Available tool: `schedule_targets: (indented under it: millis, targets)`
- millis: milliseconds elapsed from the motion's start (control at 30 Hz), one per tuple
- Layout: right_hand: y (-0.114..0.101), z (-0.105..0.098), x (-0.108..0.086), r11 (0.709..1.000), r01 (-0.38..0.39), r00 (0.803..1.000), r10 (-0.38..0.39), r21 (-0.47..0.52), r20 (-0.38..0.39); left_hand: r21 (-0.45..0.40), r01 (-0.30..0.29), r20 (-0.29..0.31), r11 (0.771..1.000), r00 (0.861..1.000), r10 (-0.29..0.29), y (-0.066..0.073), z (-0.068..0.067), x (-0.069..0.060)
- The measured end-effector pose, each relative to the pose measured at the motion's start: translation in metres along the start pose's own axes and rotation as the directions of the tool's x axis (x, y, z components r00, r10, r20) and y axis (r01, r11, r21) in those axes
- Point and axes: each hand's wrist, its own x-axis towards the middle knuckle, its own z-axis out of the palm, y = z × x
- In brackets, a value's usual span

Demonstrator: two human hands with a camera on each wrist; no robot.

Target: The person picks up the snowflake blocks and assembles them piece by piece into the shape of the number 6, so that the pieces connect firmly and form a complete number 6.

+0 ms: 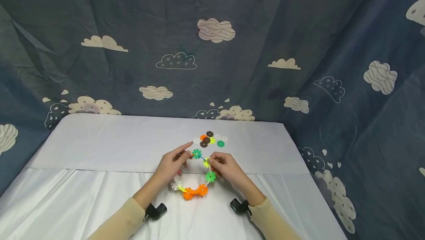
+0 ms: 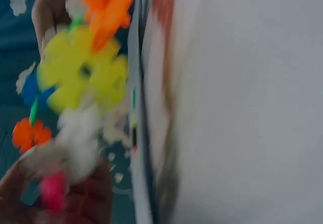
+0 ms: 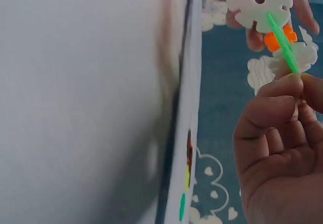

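Observation:
A ring of interlocking notched plastic discs (image 1: 202, 190), in orange, green, yellow, white and blue, is held between both hands over the white table. My left hand (image 1: 172, 162) grips its left upper part, beside a green disc (image 1: 196, 154). In the blurred left wrist view, its fingers hold white and pink discs (image 2: 53, 191) below a large yellow disc (image 2: 83, 70). My right hand (image 1: 227, 164) pinches the ring's upper right side. The right wrist view shows thumb and finger pinching a green disc (image 3: 283, 45) seen edge-on, which meets a white disc (image 3: 259, 4).
Loose discs (image 1: 206, 140) in brown, orange, yellow, white and green lie on the table (image 1: 99, 144) just beyond the hands. A dark cloud-print curtain (image 1: 166, 29) hangs behind the table and along its right side. Black wrist cameras (image 1: 156, 211) are strapped to both wrists.

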Motion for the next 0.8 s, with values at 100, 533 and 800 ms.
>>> schedule_targets:
  millis: [100,533,800]
  targets:
    - [0.001,-0.006,0.002,0.999,-0.010,0.997,0.012,0.037,-0.070,0.004,0.018,-0.024,1.000,1.000,-0.018,0.006,-0.013,0.004]
    - [0.007,-0.006,0.009,0.995,0.024,0.979,-0.004,0.100,-0.202,-0.235,0.113,-0.041,0.965,0.991,-0.126,-0.006,-0.004,0.003]
    - [0.001,-0.011,0.003,0.993,0.038,0.985,-0.018,-0.111,0.174,-0.175,0.040,-0.155,0.984,0.986,-0.067,-0.009,-0.008,0.002]
